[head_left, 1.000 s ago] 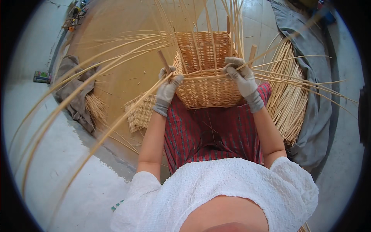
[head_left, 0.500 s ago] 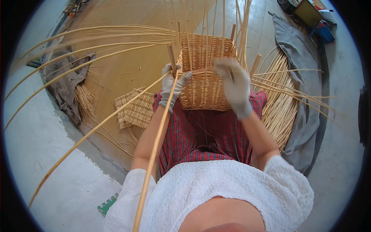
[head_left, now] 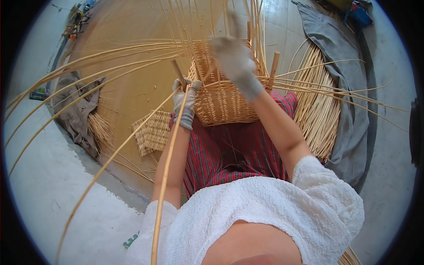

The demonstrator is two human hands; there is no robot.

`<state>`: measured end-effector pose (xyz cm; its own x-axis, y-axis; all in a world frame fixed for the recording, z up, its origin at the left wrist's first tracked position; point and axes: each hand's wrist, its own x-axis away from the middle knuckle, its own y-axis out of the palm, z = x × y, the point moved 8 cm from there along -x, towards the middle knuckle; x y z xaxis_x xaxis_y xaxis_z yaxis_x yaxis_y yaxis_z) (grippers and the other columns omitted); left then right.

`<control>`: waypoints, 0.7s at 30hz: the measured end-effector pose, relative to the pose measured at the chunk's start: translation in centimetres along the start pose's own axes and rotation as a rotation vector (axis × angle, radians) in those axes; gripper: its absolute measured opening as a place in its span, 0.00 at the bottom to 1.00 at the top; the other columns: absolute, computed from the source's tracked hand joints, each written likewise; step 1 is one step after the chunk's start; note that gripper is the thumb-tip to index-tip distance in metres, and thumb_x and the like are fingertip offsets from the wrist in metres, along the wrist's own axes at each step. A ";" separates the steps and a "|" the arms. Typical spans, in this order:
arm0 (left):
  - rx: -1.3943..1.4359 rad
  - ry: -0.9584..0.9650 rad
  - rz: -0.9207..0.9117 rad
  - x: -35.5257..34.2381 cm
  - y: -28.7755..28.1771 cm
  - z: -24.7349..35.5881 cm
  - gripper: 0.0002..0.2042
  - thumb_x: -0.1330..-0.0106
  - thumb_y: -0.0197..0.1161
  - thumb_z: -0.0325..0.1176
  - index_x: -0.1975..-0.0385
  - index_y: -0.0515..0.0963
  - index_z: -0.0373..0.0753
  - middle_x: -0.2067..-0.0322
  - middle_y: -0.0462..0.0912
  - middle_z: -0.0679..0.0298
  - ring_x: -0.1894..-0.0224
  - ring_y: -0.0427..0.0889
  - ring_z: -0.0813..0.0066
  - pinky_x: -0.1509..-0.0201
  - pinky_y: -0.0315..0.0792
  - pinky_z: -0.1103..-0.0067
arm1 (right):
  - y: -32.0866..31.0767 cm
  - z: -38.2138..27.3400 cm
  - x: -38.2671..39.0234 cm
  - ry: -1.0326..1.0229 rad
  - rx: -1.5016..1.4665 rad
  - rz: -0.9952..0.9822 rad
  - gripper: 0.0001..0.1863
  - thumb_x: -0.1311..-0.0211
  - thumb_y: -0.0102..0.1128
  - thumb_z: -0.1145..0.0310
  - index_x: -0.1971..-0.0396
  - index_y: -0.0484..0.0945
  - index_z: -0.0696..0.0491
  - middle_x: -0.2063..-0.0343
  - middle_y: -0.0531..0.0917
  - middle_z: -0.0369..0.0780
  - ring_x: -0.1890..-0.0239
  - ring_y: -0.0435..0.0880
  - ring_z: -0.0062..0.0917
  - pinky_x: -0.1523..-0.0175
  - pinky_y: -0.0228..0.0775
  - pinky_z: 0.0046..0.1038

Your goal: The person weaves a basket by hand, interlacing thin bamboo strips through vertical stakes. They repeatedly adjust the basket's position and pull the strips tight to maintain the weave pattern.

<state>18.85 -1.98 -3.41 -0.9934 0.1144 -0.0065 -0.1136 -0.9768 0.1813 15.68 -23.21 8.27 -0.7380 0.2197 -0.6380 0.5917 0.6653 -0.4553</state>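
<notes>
A wicker basket (head_left: 225, 104) in progress rests at my lap, its side woven and its long upright rods rising from the far part. My gloved left hand (head_left: 184, 99) is closed round its near left corner, beside a short wooden corner post (head_left: 178, 73). Two thick willow rods (head_left: 165, 170) run from that corner toward me, one passing over my left forearm. Above the basket my gloved right hand (head_left: 232, 59) is raised and smeared by motion. From it sticks up a blurred bar-like tool (head_left: 234, 25), whose kind I cannot make out.
Bent rods (head_left: 88, 59) fan out left, others (head_left: 335, 91) right. A bundle of peeled rods (head_left: 316, 106) lies on grey cloth (head_left: 340, 128) at right. A small woven panel (head_left: 152, 132) and more cloth (head_left: 73, 110) lie left. A blue container (head_left: 360, 15) stands far right.
My right hand has risen from the basket's near rim, up and left, with the bar-like tool. The basket and my left hand appear slightly further left in view.
</notes>
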 end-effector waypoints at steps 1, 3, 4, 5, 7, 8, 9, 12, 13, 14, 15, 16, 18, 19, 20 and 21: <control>0.024 0.003 0.021 0.3 0.3 0.5 0.16 0.40 0.76 0.24 0.62 0.73 0.44 0.66 0.75 0.72 0.63 0.76 0.80 0.53 0.76 0.80 | -2.4 1.8 3.1 -0.009 -0.054 0.010 0.22 0.31 0.53 0.77 0.39 0.69 0.48 0.47 0.80 0.47 0.59 0.88 0.35 0.56 0.83 0.32; 0.050 0.040 0.070 0.9 -0.2 0.5 0.14 0.39 0.75 0.22 0.59 0.77 0.42 0.60 0.78 0.71 0.60 0.78 0.79 0.51 0.77 0.79 | -5.9 3.0 9.9 0.187 -0.660 0.156 0.16 0.25 0.50 0.76 0.41 0.68 0.51 0.55 0.83 0.45 0.63 0.88 0.29 0.57 0.83 0.31; 0.047 0.049 0.079 1.0 0.9 1.0 0.13 0.37 0.72 0.22 0.56 0.77 0.41 0.59 0.79 0.70 0.59 0.78 0.78 0.51 0.77 0.79 | -5.2 5.2 12.1 0.355 -1.044 0.201 0.13 0.22 0.49 0.74 0.42 0.68 0.52 0.60 0.85 0.43 0.64 0.88 0.27 0.55 0.83 0.31; 0.032 0.050 0.097 1.6 1.5 1.6 0.13 0.34 0.70 0.23 0.54 0.76 0.41 0.58 0.79 0.69 0.59 0.78 0.78 0.50 0.77 0.79 | -5.7 5.0 12.0 0.409 -0.926 0.213 0.12 0.22 0.48 0.74 0.43 0.68 0.52 0.63 0.84 0.42 0.64 0.88 0.27 0.55 0.83 0.31; -0.021 0.061 0.233 3.8 -1.4 0.5 0.12 0.30 0.65 0.23 0.49 0.75 0.39 0.56 0.80 0.67 0.57 0.79 0.78 0.50 0.77 0.79 | -7.1 2.8 11.2 0.508 -0.705 0.232 0.10 0.20 0.46 0.73 0.44 0.68 0.51 0.69 0.83 0.39 0.63 0.88 0.25 0.53 0.82 0.29; -0.031 0.094 0.334 4.6 -4.0 -1.5 0.13 0.28 0.63 0.24 0.47 0.74 0.39 0.55 0.80 0.65 0.57 0.80 0.78 0.50 0.77 0.79 | -7.0 2.7 10.7 0.458 -0.754 0.228 0.10 0.20 0.47 0.74 0.44 0.68 0.51 0.69 0.83 0.40 0.63 0.88 0.25 0.52 0.82 0.29; -0.033 0.123 0.435 5.2 -5.5 -2.5 0.13 0.27 0.61 0.25 0.44 0.73 0.38 0.54 0.80 0.64 0.56 0.80 0.78 0.50 0.77 0.80 | -6.6 3.1 10.7 0.408 -0.796 0.220 0.11 0.21 0.47 0.75 0.44 0.68 0.51 0.68 0.84 0.40 0.63 0.88 0.25 0.51 0.82 0.29; -0.385 0.380 -0.170 8.0 5.8 4.3 0.15 0.26 0.57 0.22 0.42 0.71 0.37 0.43 0.74 0.54 0.56 0.81 0.73 0.53 0.81 0.78 | -7.2 4.7 11.1 0.462 -0.763 0.183 0.09 0.22 0.49 0.77 0.47 0.70 0.52 0.65 0.84 0.40 0.57 0.88 0.26 0.47 0.81 0.30; -0.356 0.174 -0.233 6.6 7.6 4.5 0.11 0.25 0.57 0.25 0.46 0.73 0.36 0.49 0.78 0.56 0.60 0.83 0.73 0.56 0.81 0.78 | -7.1 4.7 11.3 0.509 -0.754 0.150 0.09 0.23 0.50 0.78 0.48 0.70 0.52 0.64 0.84 0.40 0.56 0.88 0.26 0.46 0.80 0.31; -0.340 -0.034 -0.277 5.5 9.1 4.8 0.07 0.25 0.58 0.28 0.51 0.76 0.36 0.55 0.81 0.58 0.65 0.84 0.73 0.58 0.82 0.79 | -6.9 4.7 11.3 0.560 -0.747 0.113 0.09 0.24 0.51 0.79 0.49 0.70 0.53 0.63 0.84 0.40 0.54 0.88 0.26 0.45 0.80 0.31; -0.419 -0.157 -0.389 3.5 9.4 3.3 0.07 0.24 0.58 0.30 0.52 0.77 0.36 0.58 0.82 0.60 0.68 0.84 0.74 0.61 0.81 0.79 | -7.2 3.7 9.9 0.396 -0.610 0.061 0.11 0.25 0.53 0.78 0.47 0.70 0.52 0.62 0.85 0.41 0.53 0.88 0.28 0.45 0.80 0.32; -0.493 -0.269 -0.516 2.4 10.3 2.1 0.07 0.24 0.58 0.31 0.54 0.78 0.36 0.62 0.84 0.61 0.71 0.84 0.74 0.63 0.81 0.79 | -7.5 3.2 7.8 0.224 -0.460 0.026 0.14 0.26 0.54 0.78 0.45 0.70 0.52 0.61 0.85 0.42 0.52 0.88 0.30 0.45 0.80 0.33; -0.480 -0.109 -0.431 2.2 10.4 2.2 0.11 0.23 0.60 0.39 0.58 0.79 0.36 0.76 0.80 0.66 0.83 0.77 0.78 0.78 0.75 0.77 | -7.8 0.7 3.0 -0.026 -0.092 0.006 0.20 0.29 0.57 0.76 0.40 0.71 0.49 0.56 0.86 0.44 0.49 0.87 0.35 0.44 0.80 0.34; -0.477 -0.050 -0.366 2.0 9.6 1.0 0.12 0.23 0.59 0.41 0.59 0.79 0.36 0.77 0.79 0.67 0.85 0.75 0.79 0.80 0.72 0.77 | -6.6 -1.2 0.1 0.024 0.036 -0.031 0.23 0.31 0.58 0.74 0.37 0.71 0.45 0.51 0.84 0.45 0.48 0.86 0.38 0.44 0.80 0.35; -0.469 0.003 -0.309 1.9 9.1 0.4 0.14 0.23 0.59 0.42 0.61 0.79 0.36 0.78 0.78 0.67 0.86 0.73 0.80 0.83 0.70 0.76 | -5.5 -2.9 -2.7 0.074 0.173 -0.072 0.27 0.32 0.59 0.73 0.34 0.71 0.41 0.47 0.83 0.46 0.46 0.85 0.41 0.44 0.80 0.35; -0.442 -0.145 -0.333 2.5 10.3 0.9 0.17 0.23 0.58 0.46 0.64 0.79 0.37 0.81 0.75 0.70 0.88 0.69 0.81 0.86 0.66 0.77 | -5.7 -1.9 -3.1 0.184 0.215 -0.111 0.28 0.32 0.58 0.72 0.33 0.70 0.39 0.44 0.82 0.46 0.47 0.85 0.42 0.45 0.80 0.35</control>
<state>15.26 -11.59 -0.67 -0.8946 0.4218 0.1474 -0.4459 -0.8633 -0.2365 13.94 -26.35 14.03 -0.8365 0.2929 -0.4630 0.5451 0.5305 -0.6492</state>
